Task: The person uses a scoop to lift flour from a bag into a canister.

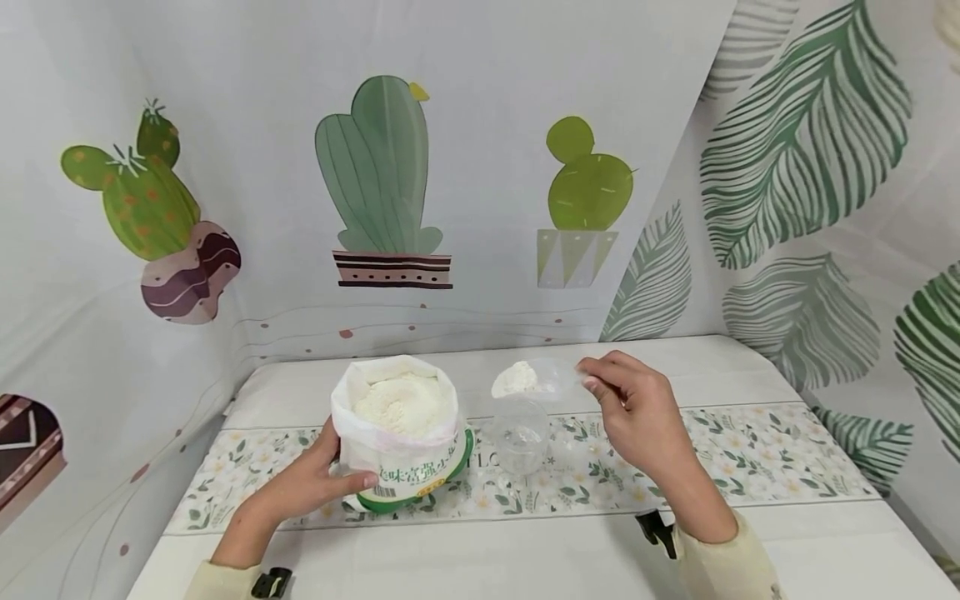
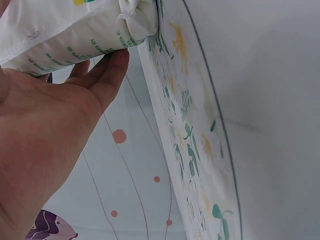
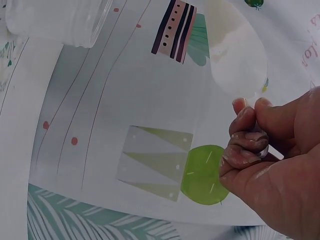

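An opened white bag of flour (image 1: 408,450), its top folded down and flour (image 1: 405,402) showing inside, stands on the table at centre left. My left hand (image 1: 307,482) holds its left side, thumb across the front; in the left wrist view the fingers lie along the bag's printed side (image 2: 75,42). My right hand (image 1: 637,408) pinches the handle of a clear plastic scoop (image 1: 553,377), which carries a heap of white flour at its front end. The scoop is raised above and slightly behind a clear plastic jar (image 1: 521,442) standing right of the bag. The right wrist view shows the scoop (image 3: 240,50) from below.
A white table cover (image 1: 465,558) with a flowered band (image 1: 720,454) lies under everything. Behind it hangs a white cloth backdrop (image 1: 480,175) printed with cacti and leaves. Black straps (image 1: 657,533) sit at both wrists by the cream sleeves (image 1: 727,562).
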### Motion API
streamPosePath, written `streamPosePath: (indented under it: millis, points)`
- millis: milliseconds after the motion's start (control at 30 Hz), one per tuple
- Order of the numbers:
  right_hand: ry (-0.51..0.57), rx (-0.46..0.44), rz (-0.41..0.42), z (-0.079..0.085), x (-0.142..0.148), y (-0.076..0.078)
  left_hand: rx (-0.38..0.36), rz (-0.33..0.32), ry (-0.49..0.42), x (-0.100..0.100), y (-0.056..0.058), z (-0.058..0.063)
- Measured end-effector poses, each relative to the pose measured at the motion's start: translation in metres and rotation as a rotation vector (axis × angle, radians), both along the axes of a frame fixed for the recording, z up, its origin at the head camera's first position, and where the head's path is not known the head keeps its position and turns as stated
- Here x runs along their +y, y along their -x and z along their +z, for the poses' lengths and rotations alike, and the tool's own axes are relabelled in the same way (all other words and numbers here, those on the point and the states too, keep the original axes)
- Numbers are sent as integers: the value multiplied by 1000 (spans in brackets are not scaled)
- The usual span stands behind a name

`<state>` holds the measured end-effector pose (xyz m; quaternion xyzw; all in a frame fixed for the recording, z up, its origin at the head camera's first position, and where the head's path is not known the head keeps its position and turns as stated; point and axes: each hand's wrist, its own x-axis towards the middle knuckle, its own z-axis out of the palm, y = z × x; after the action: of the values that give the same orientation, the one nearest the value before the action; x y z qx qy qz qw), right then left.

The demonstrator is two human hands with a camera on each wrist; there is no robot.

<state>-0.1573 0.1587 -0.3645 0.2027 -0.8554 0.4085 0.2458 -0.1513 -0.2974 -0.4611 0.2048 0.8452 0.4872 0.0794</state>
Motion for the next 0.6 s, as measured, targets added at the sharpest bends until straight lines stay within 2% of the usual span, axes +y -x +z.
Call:
streamPosePath:
  millis: [600]
  points:
    - [-114, -20, -17, 3, 14, 3, 22, 19, 42, 1, 0, 0]
